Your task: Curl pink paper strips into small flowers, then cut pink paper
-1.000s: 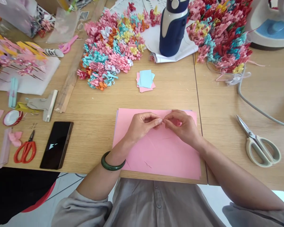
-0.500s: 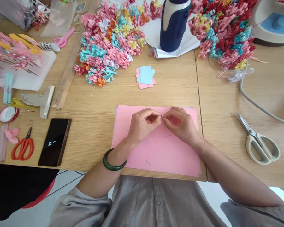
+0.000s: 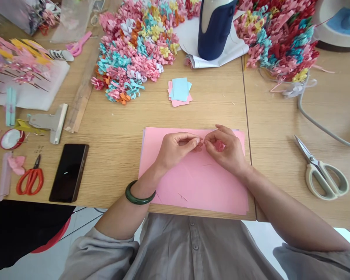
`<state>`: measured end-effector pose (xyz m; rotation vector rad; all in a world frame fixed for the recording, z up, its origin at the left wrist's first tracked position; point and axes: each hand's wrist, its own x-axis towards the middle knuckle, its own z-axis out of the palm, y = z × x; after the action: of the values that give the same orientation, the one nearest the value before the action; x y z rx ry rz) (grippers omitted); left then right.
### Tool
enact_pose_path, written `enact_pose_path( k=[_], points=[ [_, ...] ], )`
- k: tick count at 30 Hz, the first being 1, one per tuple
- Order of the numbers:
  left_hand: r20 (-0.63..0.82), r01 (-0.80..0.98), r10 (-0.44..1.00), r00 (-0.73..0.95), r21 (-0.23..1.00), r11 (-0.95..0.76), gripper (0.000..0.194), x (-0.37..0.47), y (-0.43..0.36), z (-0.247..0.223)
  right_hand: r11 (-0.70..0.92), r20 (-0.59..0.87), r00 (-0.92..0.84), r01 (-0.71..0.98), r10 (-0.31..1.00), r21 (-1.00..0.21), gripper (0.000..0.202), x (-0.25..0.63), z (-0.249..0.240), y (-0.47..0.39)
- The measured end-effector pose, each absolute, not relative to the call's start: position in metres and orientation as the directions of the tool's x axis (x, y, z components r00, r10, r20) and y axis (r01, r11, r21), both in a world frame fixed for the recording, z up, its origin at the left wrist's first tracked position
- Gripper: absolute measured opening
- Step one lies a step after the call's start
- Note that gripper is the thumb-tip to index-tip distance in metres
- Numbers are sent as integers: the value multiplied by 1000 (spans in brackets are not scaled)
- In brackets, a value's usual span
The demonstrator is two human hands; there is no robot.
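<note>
My left hand [image 3: 177, 149] hovers over the pink sheet [image 3: 189, 186], thumb and forefinger pinched together; whatever is between them is too small to name. Close beside it, my right hand [image 3: 226, 149] is also pinched, its fingertips almost meeting those of the left. Anything it holds is likewise too fine to make out. A few thin dark strands [image 3: 182, 197] lie on the lower part of the pink sheet. Beyond the sheet is a small stack of light blue and pink paper squares [image 3: 180, 89].
Scissors with cream handles [image 3: 326, 177] lie at the right. On the left are a black phone [image 3: 69, 173], red-handled scissors [image 3: 31, 179] and a metal clip [image 3: 53, 122]. Behind stand a dark blue bottle [image 3: 212, 37] and heaps of colourful ribbon loops [image 3: 134, 50].
The fingertips of my two hands have drawn slightly apart, the right moving a little to the right. My left thumb now lies straighter along the forefinger. The view has shifted slightly.
</note>
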<state>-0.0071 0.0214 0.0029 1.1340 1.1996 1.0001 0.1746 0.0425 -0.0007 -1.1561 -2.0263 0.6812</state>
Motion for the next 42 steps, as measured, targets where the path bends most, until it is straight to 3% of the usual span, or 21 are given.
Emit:
enact_pose_path(
  k=[6,12,14,17,21,28,42],
  points=[
    [-77,198,993,94,978,57,10,-3,18,2,521,364,-377,537,852,-663,14,173,-6,43],
    [171,500,984,-41,856,-128,9,6,12,3,587,434,-397,500,809,-636,15,171,-5,41],
    [126,422,992,-31,901,-101,10,5,13,3,557,404,-387,503,829,-660,13,172,-4,41],
    [-82,133,994,69,989,72,21,0,18,3,499,342,-376,493,861,-713,12,174,-3,43],
    [-215,-45,962,172,973,225,27,-7,23,2,486,325,-383,478,865,-732,12,176,-2,45],
    [-219,8,955,199,975,222,27,-13,24,-1,520,353,-395,491,848,-699,12,175,-3,46],
    [-11,253,998,59,968,-4,13,-8,21,-1,560,384,-419,488,823,-669,9,175,-11,47]
  ],
)
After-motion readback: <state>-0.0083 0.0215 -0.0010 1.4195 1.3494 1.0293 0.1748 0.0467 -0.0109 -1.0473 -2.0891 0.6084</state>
